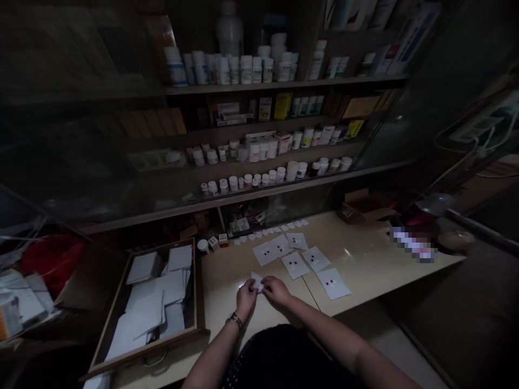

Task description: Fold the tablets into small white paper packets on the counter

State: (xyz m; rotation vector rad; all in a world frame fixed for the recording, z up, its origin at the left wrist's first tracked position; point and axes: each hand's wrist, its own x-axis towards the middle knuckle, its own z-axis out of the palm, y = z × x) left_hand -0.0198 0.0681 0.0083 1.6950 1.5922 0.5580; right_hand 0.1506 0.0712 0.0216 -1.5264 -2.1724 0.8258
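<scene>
Close together over the counter, my left hand (pixel 247 296) and my right hand (pixel 275 290) pinch a small folded white paper (pixel 257 279) from both sides. The fingers of each hand are closed on it; what lies inside the folds is hidden. A bracelet sits on my left wrist. Beyond and to the right of my hands lie several flat white paper squares, among them one at the near right (pixel 334 290), bearing small dark and red pills (pixel 327 283). Behind these runs a row of small folded paper packets (pixel 265 233).
At left, an open wooden drawer (pixel 198 292) holds stacks of white paper (pixel 146 305). Small boxes and a jar (pixel 203 246) stand beside it. A cardboard box (pixel 365 208) is at the back right. Shelves (pixel 292 85) of medicine bottles (pixel 246 70) rise behind the counter (pixel 275 319).
</scene>
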